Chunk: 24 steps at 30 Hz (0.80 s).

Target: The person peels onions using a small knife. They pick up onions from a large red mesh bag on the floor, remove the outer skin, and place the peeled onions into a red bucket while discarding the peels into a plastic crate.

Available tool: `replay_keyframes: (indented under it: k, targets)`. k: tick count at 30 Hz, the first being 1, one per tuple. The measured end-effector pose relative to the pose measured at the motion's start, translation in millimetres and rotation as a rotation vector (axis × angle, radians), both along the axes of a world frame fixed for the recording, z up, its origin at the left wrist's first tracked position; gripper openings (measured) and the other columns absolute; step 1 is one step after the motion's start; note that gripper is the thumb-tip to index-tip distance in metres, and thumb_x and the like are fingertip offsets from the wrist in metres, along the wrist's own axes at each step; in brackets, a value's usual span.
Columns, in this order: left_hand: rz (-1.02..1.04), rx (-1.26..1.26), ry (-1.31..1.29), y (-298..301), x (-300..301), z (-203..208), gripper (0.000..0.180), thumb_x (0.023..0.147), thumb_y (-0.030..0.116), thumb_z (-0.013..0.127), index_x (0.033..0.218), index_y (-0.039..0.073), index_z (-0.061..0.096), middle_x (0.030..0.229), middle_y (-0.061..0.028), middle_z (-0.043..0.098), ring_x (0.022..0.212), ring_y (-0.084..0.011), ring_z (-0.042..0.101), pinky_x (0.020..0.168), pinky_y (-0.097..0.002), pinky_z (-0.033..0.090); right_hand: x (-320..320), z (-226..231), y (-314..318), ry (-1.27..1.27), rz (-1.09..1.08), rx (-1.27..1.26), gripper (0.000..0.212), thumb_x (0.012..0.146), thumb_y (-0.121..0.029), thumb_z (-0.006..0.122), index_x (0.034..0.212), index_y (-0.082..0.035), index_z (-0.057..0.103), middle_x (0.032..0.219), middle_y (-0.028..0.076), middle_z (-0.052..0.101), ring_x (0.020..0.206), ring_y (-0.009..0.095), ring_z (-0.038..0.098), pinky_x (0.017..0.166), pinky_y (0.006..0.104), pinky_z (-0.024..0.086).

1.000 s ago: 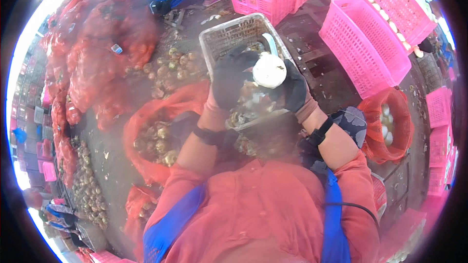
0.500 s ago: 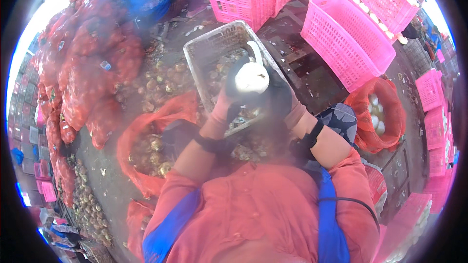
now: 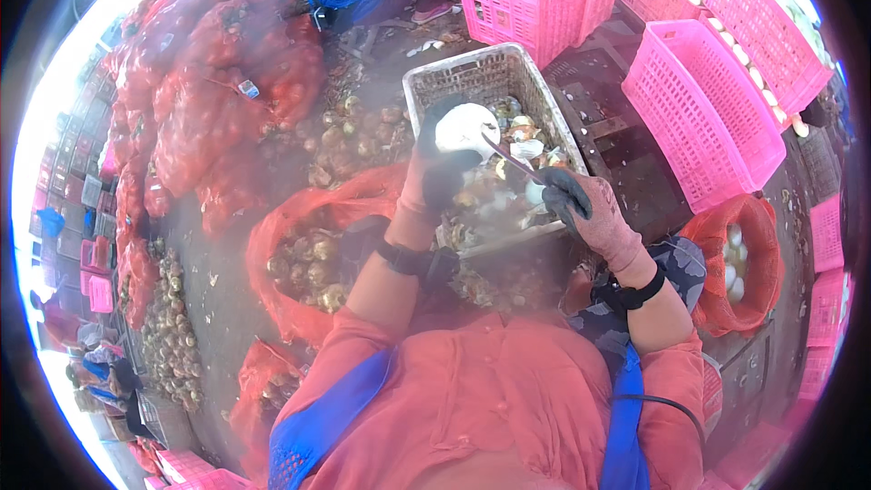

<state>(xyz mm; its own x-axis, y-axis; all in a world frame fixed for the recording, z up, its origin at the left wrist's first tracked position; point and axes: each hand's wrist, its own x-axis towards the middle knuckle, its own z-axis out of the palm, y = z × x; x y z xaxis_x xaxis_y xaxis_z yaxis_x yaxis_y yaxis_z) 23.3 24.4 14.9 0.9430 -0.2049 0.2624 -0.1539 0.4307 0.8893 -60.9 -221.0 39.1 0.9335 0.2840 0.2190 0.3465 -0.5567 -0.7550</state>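
Note:
A peeled white onion (image 3: 466, 129) sits in my left hand (image 3: 435, 163), whose gloved fingers wrap round its near and left sides. My right hand (image 3: 582, 207), gloved in pink and black, grips a slim knife (image 3: 513, 160). The blade points up and left, its tip at the onion's right side; whether it touches cannot be made out. Both hands are over a dirty white plastic crate (image 3: 564, 118) holding onions and loose skins. To the left of my left forearm, a red mesh bag (image 3: 257, 259) lies open around unpeeled onions (image 3: 313, 263).
Full red mesh sacks (image 3: 218, 100) are heaped at the far left. Pink crates (image 3: 522, 0) stand at the back, and an upright pink crate (image 3: 703, 118) is at the right. Nearer, a red mesh bag (image 3: 762, 259) holds white onions. Loose onions (image 3: 358, 141) lie on the floor.
My right hand has come away from the onion to the right, and the knife now shows. The pale strip above the onion is gone from sight. The view has shifted left.

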Motion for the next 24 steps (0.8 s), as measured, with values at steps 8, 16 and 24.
replay_keyframes:
  k: [8,16,24]
  targets:
    - [-0.285,-0.304,0.208,9,1,-10,0.064,0.068,0.007,0.062,0.130,-0.001,0.048,0.119,-0.0149,0.060,0.108,-0.0282,0.062,0.095,-0.0392,0.052,16,-9,-9,-0.409,-0.206,-0.307,0.033,0.084,-0.006,0.062,0.117,-0.003,0.061,0.096,0.018,0.068,0.084,0.035,0.066,0.073,0.0379,0.052]
    - [-0.154,-0.133,0.139,7,-4,-4,0.074,0.065,0.016,0.068,0.134,0.000,0.045,0.121,-0.0120,0.059,0.110,-0.0265,0.060,0.100,-0.0402,0.049,8,2,-1,-0.002,-0.061,0.277,0.029,0.089,-0.003,0.058,0.117,0.004,0.061,0.087,0.009,0.067,0.079,0.012,0.063,0.072,0.0276,0.051]
    - [-0.043,0.117,0.008,2,-3,-3,0.077,0.068,0.019,0.081,0.133,0.002,0.044,0.122,-0.0065,0.058,0.109,-0.0194,0.060,0.096,-0.0348,0.050,-2,4,25,-0.257,0.063,0.011,0.042,0.079,0.003,0.063,0.120,-0.001,0.059,0.103,0.017,0.068,0.091,0.033,0.067,0.079,0.0369,0.053]
